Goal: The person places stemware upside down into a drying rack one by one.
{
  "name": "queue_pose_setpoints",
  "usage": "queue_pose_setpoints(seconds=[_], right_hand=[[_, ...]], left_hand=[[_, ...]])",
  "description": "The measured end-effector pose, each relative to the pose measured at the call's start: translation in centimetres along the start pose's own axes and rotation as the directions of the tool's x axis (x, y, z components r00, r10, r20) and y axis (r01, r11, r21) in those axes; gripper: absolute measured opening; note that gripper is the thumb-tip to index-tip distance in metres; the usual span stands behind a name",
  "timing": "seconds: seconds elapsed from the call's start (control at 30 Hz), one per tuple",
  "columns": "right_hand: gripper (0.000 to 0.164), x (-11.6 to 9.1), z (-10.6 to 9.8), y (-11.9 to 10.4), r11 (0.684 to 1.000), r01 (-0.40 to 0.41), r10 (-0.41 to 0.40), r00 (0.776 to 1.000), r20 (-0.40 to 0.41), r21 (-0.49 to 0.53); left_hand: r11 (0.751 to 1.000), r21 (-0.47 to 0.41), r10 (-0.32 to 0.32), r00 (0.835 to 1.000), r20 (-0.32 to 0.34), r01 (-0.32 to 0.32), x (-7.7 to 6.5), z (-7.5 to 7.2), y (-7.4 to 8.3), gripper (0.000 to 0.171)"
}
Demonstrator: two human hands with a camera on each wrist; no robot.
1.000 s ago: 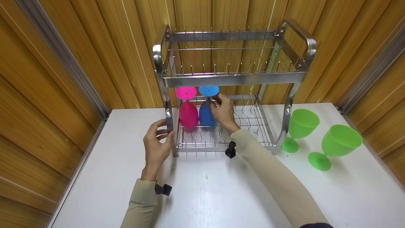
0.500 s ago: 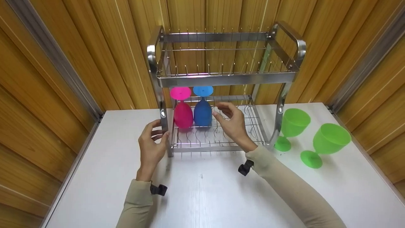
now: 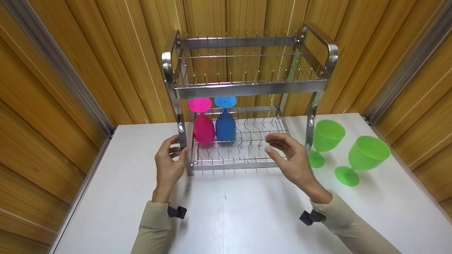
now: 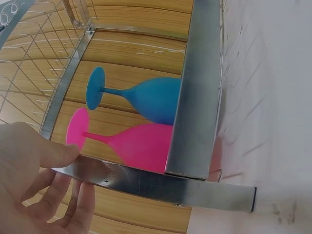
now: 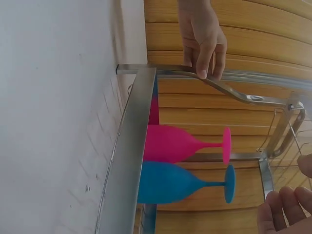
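My left hand [image 3: 170, 169] grips the left front post of a two-tier metal dish rack [image 3: 250, 89], thumb on one side and fingers on the other. On the rack's lower tier, a pink goblet [image 3: 203, 130] and a blue goblet [image 3: 226, 127] stand upside down side by side, bases up, just inside that post. The left wrist view shows the thumb close by the base of the pink goblet [image 4: 144, 145]. Holding nothing, my right hand [image 3: 296, 165] hovers before the lower tier's right part, fingers loosely bent and thumb apart.
Two green goblets [image 3: 328, 135] [image 3: 369, 153] stand upright on the white table [image 3: 226, 215] right of the rack. Thin wire prongs line the upper tier; wavy wires cross the lower one. Wood-patterned walls [image 3: 148, 70] enclose the back and sides.
My right hand has let go of the blue goblet and drawn back toward the front right. The blue goblet stays beside the pink one. My left hand keeps its hold on the post.
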State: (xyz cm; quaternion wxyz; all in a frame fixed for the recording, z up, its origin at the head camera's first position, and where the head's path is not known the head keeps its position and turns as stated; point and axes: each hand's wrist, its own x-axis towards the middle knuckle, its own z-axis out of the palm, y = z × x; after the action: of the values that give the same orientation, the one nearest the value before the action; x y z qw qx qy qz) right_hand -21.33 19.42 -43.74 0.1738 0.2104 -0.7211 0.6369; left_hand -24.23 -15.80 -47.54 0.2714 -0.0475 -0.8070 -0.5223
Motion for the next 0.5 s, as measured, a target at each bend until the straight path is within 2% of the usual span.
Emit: queue_pose_setpoints(seconds=[0.1, 0.2, 0.33, 0.5], right_hand=[[0.038, -1.4, -2.4, -0.1, 0.999, 0.050, -0.050, 0.998, -0.041, -0.012], [0.037, -2.5, -4.7, 0.1, 0.997, 0.066, -0.061, 0.992, -0.106, 0.041], [0.036, -3.7, -7.5, 0.4, 0.993, 0.031, -0.008, 0.980, -0.198, 0.113], [0.035, -5.5, -10.4, 1.0, 0.993, -0.057, 0.087, 0.947, -0.308, 0.103]], left_hand=[[1.000, -0.005, -0.006, 1.000, 0.018, 0.006, 0.0, 0.1, -0.1, 0.045], [1.000, -0.006, -0.004, 1.000, 0.025, 0.004, 0.0, 0.0, -0.1, 0.046], [1.000, -0.003, 0.008, 1.000, 0.028, -0.008, 0.2, -0.1, 0.0, 0.045], [1.000, -0.005, 0.003, 0.999, 0.034, -0.003, 0.1, -0.1, -0.2, 0.044]])
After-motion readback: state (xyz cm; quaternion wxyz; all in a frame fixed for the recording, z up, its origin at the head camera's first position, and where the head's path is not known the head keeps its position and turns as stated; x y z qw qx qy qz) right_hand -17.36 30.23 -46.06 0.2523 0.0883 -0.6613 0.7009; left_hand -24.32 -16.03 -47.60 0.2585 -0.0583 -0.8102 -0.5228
